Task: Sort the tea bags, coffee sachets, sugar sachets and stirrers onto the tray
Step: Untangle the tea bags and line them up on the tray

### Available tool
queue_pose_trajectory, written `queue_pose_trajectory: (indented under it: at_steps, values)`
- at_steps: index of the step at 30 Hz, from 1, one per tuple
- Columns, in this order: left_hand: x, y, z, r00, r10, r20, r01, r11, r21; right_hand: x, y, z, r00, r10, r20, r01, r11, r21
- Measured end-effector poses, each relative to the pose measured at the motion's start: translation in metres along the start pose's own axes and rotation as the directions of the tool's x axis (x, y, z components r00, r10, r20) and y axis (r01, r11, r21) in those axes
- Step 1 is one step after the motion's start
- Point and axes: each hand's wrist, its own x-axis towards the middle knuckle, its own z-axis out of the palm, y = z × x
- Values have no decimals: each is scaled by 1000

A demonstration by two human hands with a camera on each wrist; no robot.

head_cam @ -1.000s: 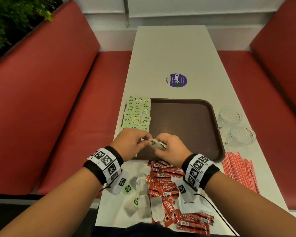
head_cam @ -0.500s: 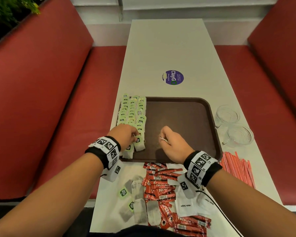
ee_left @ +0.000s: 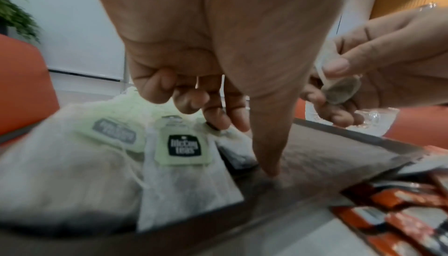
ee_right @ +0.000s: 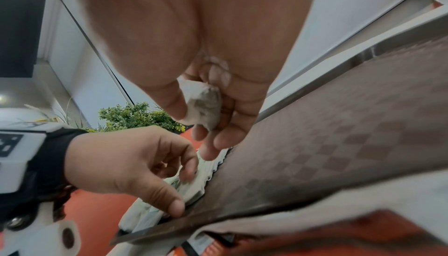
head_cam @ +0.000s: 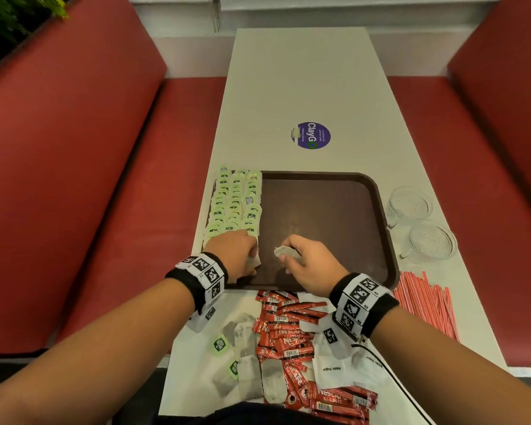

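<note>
Right hand [head_cam: 307, 265] clamped on a crumpled tea bag [head_cam: 285, 252] between thumb and fingers, above the tray [head_cam: 383, 228] near its near edge. Left hand [head_cam: 236, 251] at the tray's near-left corner, fingertips loosely curled over the tea bag rows [head_cam: 236, 204]; firm hold not discernible. Judged light, soft, easily torn; best pinched gently at paper edge or tag.

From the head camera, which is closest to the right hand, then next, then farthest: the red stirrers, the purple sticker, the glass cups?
1. Red stirrers: beside the right hand, just off the tray's right edge.
2. Glass cups: farther right and back.
3. Purple sticker: beyond the tray.
</note>
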Motion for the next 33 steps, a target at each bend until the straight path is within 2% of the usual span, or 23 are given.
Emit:
queue_pose_trajectory:
  at_steps: [6,9,13,14,18,24,30,33]
  values:
    - [4,-8,0,1000,21,8,-21,1000,22,-3,-4,-2,1000,-4,-14,4,1000,-13]
    - [0,-11,-6,998,59,-13,-60,998,-33,-1,-5,-2,1000,-3,0,3,1000,-22]
    - [-15,-4,-27,964,169,-205,-222,937,-271,4,-5,0,1000,-26,-14,25,1000,-10]
    - [-19,-1,-32,957,190,-221,-252,920,-300,5,-5,1,999,-33,-20,33,999,-3]
    - [-25,7,-34,942,267,-203,-308,929,-207,11,-8,4,998,-50,-37,50,999,-6]
    - [-28,3,-39,914,235,-329,-312,929,-201,13,-5,8,1000,-19,-20,19,1000,6]
    - [-42,10,-53,924,290,-249,-370,840,-396,13,-8,10,997,-62,45,62,998,-13]
    - [-41,7,-60,905,386,-181,-424,858,-291,11,-13,8,993,-73,90,70,997,35]
